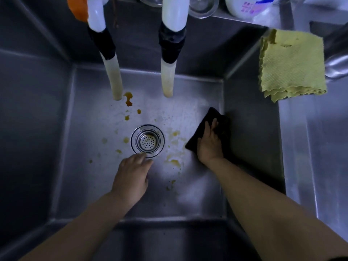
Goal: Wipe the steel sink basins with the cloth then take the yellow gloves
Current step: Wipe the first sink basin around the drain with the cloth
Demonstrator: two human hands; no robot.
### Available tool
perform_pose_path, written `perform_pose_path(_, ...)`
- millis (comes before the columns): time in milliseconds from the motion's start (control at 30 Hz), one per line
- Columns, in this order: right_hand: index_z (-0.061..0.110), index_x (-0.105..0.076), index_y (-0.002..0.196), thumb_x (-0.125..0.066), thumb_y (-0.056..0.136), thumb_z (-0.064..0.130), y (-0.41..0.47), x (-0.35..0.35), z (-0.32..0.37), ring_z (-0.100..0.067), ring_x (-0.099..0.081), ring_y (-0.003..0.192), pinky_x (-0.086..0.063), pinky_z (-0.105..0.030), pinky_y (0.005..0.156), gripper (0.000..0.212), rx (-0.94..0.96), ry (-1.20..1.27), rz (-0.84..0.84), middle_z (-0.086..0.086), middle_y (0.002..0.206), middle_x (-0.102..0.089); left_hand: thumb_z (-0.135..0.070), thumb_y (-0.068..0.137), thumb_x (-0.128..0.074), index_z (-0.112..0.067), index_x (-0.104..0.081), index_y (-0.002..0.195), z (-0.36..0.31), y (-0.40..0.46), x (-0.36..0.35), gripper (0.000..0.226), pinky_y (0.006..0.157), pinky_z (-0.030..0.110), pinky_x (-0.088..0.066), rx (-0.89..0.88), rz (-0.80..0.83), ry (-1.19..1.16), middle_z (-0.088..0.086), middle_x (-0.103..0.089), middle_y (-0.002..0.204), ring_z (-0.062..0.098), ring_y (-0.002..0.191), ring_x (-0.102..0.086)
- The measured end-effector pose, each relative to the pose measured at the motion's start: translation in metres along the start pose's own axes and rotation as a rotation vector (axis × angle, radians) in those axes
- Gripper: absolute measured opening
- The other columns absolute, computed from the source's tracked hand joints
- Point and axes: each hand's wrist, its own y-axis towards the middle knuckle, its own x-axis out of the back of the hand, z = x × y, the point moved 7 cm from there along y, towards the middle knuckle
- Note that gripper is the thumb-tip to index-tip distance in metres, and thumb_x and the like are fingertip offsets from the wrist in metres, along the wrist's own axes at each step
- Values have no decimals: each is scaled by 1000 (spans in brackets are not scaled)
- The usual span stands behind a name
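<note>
We look down into a deep square stainless-steel sink basin (250, 140), its floor spotted with yellow-brown stains (128, 98) that cluster from ten o'clock round to five o'clock of the round perforated steel drain strainer (147, 141) at its middle. At eleven o'clock of the strainer a pale hose with a black taped joint (105, 53) hangs down to the floor, and a second pale hose with a black taped joint (169, 53) hangs at one o'clock. Our left hand (131, 178) sits at six o'clock of the strainer, fingers relaxed and loosely spread, holding nothing, their tips at the strainer's rim. Our right hand (210, 142) lies at three o'clock of the strainer, its fingers curled over a dark folded cloth (199, 129) and pressing it against the basin floor beside the right wall. At two o'clock, a yellow folded waffle-weave cloth (291, 65) hangs over the basin's right rim.
</note>
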Motion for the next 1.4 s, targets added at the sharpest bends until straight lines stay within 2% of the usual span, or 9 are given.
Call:
perform_pose_path(67,5,13,147,-40,98,22,-27,-17,-6,-29,14,144,-15,-36,114,75,19,-61,47,-17,154,22,-24,82,-59,-26,-41,137,2,3,-3,58,110,34,-19,16,14,23,-2,-31,150,19,138,-25)
perform_pose_path(233,9,32,137,-35,95,15,-115,-64,-24,-30,22,142,-15,-37,112,79,-48,-158,221,-13,148,35,-35,84,-61,-28,-20,148,9,8,-8,76,115,43,-6,128,75,20,5,-10,158,24,145,-6)
perform_pose_path(333,10,23,144,-42,91,10,-117,-67,-25,-28,19,143,-11,-38,114,84,-131,-141,239,-13,153,27,-45,84,-61,-29,-10,149,21,11,-9,84,115,47,0,227,102,34,6,2,159,26,145,4)
perform_pose_path(433,8,14,148,-43,92,16,-78,-47,-16,-28,17,144,-14,-35,113,80,-168,-61,165,-14,154,24,-49,83,-59,-29,-9,149,31,13,-10,86,114,50,0,225,108,116,6,3,159,26,145,3)
perform_pose_path(567,7,16,147,-42,95,29,-15,-20,-1,-30,20,143,-18,-40,112,80,-117,-48,120,-15,153,26,-54,79,-61,-28,-6,150,32,16,-13,93,110,55,6,143,133,225,9,2,159,29,145,4)
perform_pose_path(767,9,14,148,-41,92,29,62,6,16,-30,19,143,-11,-44,114,81,-40,-104,33,-15,155,23,-56,78,-61,-18,7,150,37,21,-23,106,108,61,7,238,216,330,20,9,156,39,143,7)
perform_pose_path(1033,11,10,149,-40,89,35,131,34,36,-30,10,145,-5,-46,115,82,122,-274,-60,-15,157,14,-50,76,-66,-1,7,147,37,30,-30,113,114,52,3,263,232,327,27,0,154,42,142,-5)
perform_pose_path(1200,11,7,150,-42,88,32,124,33,40,-30,9,145,-8,-46,114,81,211,-344,-65,-15,157,12,-53,73,-68,-5,5,148,41,27,-32,115,115,46,4,254,228,277,24,1,155,39,143,-4)
perform_pose_path(1400,11,5,150,-46,83,31,47,4,43,-30,8,145,-10,-43,113,86,338,-396,-10,-16,158,7,-51,74,-68,-3,6,148,38,28,-30,115,116,46,1,270,230,274,25,3,155,39,143,-4)
